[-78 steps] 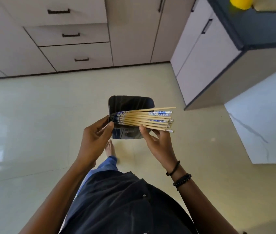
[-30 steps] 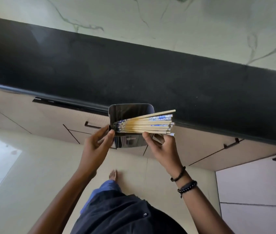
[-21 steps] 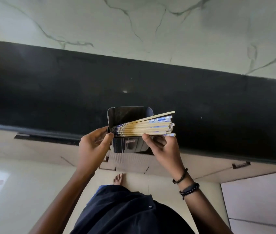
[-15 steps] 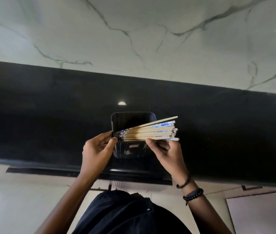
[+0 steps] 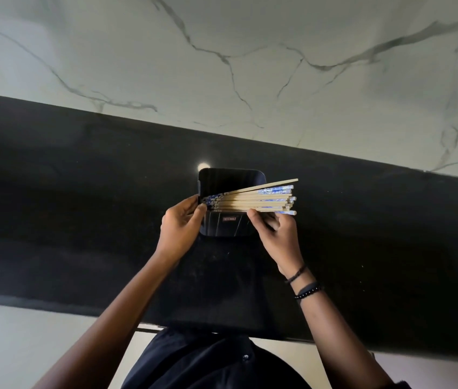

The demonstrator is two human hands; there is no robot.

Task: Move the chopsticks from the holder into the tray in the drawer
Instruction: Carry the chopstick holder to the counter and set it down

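Note:
A bundle of several wooden chopsticks [image 5: 255, 199] with blue-patterned ends lies sideways across a black rectangular container [image 5: 232, 179]. The bundle fans out to the right past the container's rim. My left hand [image 5: 181, 223] pinches the left tips of the chopsticks against the container's left edge. My right hand [image 5: 276, 234] holds the bundle near its right part, thumb in front and fingers underneath. The container is above the black countertop [image 5: 82, 206]; I cannot tell if it touches it. No drawer is in view.
A white marble wall [image 5: 222, 66] with grey veins rises behind the countertop. Pale floor [image 5: 11, 346] shows at the lower left under the counter's front edge. My dark shirt [image 5: 208, 363] fills the bottom middle.
The view swung from floor and cabinet drawers to the black counter and marble wall. Both hands kept the same grip and carried the container with the chopsticks over the counter.

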